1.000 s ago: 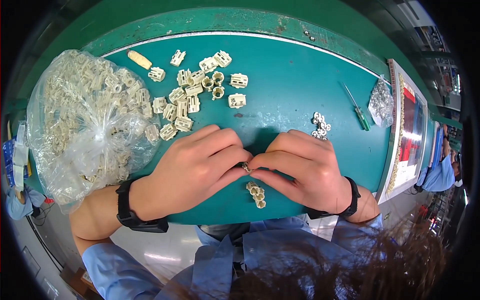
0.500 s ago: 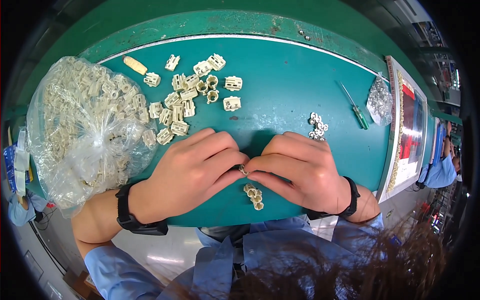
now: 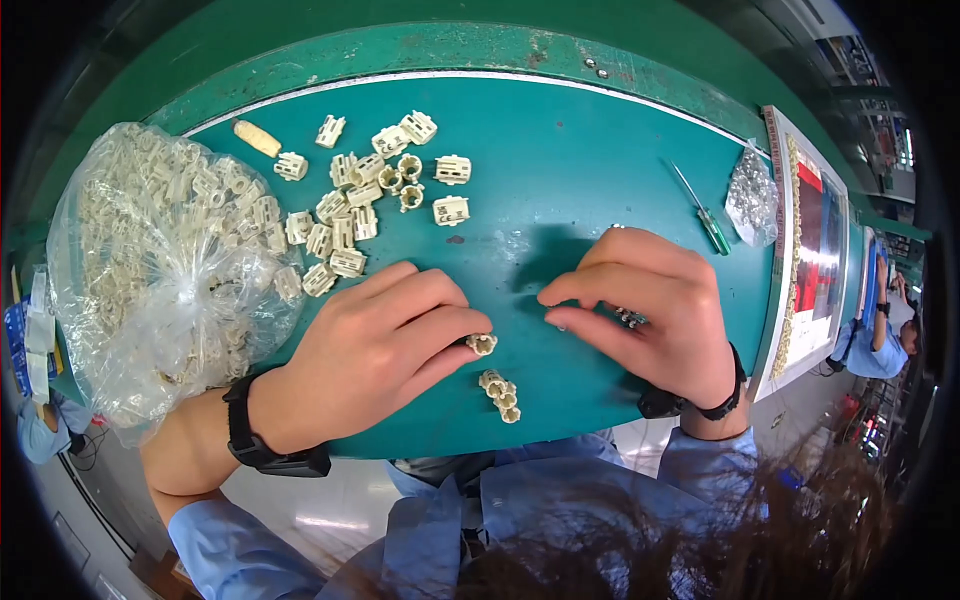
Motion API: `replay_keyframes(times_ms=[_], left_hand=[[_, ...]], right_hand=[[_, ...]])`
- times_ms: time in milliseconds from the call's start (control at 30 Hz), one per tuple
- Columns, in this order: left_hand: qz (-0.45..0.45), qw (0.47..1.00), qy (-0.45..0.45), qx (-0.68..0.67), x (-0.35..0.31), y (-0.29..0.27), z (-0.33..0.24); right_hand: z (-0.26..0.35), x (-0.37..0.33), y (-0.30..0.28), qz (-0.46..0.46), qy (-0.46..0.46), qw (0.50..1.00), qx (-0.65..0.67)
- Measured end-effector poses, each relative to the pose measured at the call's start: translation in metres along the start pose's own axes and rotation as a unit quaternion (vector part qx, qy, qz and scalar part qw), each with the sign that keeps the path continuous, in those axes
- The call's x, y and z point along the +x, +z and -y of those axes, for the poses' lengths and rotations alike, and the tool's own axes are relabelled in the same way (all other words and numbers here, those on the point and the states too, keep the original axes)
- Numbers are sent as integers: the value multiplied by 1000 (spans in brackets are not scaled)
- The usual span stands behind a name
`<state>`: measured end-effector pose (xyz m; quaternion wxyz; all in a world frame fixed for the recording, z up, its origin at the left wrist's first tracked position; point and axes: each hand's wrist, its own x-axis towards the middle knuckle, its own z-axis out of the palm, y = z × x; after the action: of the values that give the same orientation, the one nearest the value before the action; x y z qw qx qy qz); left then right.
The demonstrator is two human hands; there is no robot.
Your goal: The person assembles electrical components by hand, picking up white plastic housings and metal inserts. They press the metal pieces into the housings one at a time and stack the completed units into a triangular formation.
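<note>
Pinched between the thumb and fingers of my left hand [image 3: 375, 345] is a small cream plastic socket [image 3: 482, 344], its hollow end facing right. My right hand [image 3: 660, 310] hovers over the mat to the right, thumb and forefinger apart with nothing seen between them. Partly hidden behind that hand lie small shiny metal pieces [image 3: 630, 317]. Below the held part, a few cream sockets [image 3: 499, 395] stand close together near the mat's front edge. Farther back on the left, several more cream sockets [image 3: 345, 215] are scattered.
A clear bag [image 3: 190, 290] full of cream parts fills the left side. Behind the loose parts lies a tan stub [image 3: 257, 138]. At right are a green-handled screwdriver [image 3: 714, 230], a small bag of metal pieces [image 3: 752, 198] and a white-framed board [image 3: 815, 250]. Another person [image 3: 880, 345] works at far right.
My right hand has parted from the left and shifted right, its fingers spreading toward the metal pieces. The left hand keeps the cream socket, whose hollow end now shows.
</note>
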<state>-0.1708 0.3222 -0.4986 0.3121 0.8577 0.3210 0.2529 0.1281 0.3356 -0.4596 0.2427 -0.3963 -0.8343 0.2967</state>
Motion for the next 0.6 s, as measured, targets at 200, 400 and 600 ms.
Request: replay_keyframes(times_ms=[200,400,600], left_hand=[[-3,999,-32,-20,13,7,-12],[8,998,9,57,32,26,-18],[-10,976,98,192,43,34,-23]], right_hand=[[-15,-16,-14,-13,13,1000,12],[-27,-28,-30,-3,6,1000,5],[-33,-35,-27,21,-16,999,-23]])
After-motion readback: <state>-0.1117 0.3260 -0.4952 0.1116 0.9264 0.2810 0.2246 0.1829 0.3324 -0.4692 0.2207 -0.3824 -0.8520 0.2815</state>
